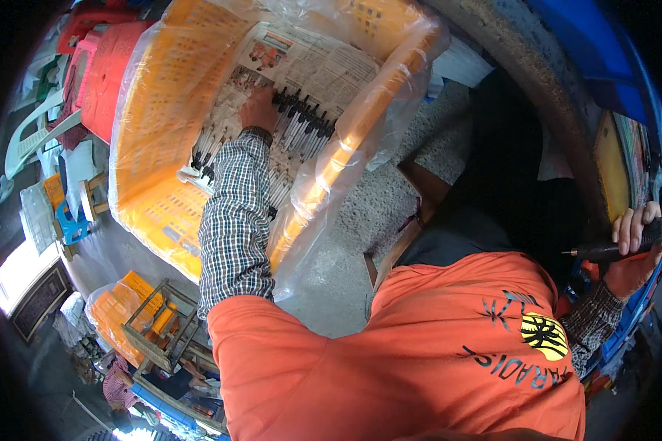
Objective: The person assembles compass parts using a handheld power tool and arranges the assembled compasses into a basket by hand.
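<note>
My left hand [260, 110] reaches down into a yellow plastic crate [158, 121] wrapped in clear plastic. Its fingers curl at the left end of a row of slim white rods with black ends [301, 117]; what they hold, if anything, is hidden. More such rods lie in rows on newspaper [331, 70] inside the crate. At the far right my right hand [632, 242] is wrapped round an electric screwdriver [603, 253], a black cylindrical body with a thin metal bit pointing left.
Red plastic chairs [114, 77] stand left of the crate. Lower left are a second orange crate [118, 312], a wooden frame [158, 323] and another person [118, 382]. A curved, worn edge [537, 59] runs along the upper right, with blue sheeting [596, 44] beyond it.
</note>
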Demonstrator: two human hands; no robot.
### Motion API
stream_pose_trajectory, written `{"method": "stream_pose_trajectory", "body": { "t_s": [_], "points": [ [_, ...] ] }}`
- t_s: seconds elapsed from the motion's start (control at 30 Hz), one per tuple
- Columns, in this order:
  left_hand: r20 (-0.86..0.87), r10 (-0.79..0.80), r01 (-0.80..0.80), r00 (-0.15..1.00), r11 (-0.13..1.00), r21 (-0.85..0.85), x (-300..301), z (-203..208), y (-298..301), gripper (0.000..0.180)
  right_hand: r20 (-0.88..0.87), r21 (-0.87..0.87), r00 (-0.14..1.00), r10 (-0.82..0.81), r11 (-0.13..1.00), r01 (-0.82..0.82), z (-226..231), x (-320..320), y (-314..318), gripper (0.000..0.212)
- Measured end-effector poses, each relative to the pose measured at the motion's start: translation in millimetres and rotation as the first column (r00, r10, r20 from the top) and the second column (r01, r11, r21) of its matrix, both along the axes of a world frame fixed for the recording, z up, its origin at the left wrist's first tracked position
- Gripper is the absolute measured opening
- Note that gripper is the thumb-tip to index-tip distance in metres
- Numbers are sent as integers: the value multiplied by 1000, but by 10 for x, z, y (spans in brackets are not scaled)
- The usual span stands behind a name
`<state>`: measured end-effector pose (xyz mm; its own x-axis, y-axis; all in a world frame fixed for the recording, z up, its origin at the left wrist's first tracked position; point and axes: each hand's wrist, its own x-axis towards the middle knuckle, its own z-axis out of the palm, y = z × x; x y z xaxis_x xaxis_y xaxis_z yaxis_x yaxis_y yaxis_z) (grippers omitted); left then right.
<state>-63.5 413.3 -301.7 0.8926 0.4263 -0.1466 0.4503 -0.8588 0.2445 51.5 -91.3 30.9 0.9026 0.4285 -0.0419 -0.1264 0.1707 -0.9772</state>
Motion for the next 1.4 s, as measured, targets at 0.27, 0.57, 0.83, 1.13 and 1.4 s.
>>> {"method": "stream_pose_trajectory", "body": {
  "t_s": [0.27,0.57,0.83,1.13,1.4],
  "points": [
    [53,-115,109,992,989,103,21,162,-170,37,15,1,1000,13,1000,-13,-5,-14,6,39],
    [-69,-313,319,947,943,97,68,129,-216,43,-18,18,1000,13,1000,-13,5,-13,9,38],
    [-45,-287,290,957,953,93,51,180,-289,32,22,13,1000,6,1000,-6,-29,5,-28,36],
    [-92,-419,428,903,894,133,16,269,-548,36,54,-18,998,26,1000,-25,-77,4,61,36],
    [-42,-500,499,865,850,169,47,132,-714,30,27,-8,1000,11,1000,-10,-2,-25,51,35]
  ]
}}
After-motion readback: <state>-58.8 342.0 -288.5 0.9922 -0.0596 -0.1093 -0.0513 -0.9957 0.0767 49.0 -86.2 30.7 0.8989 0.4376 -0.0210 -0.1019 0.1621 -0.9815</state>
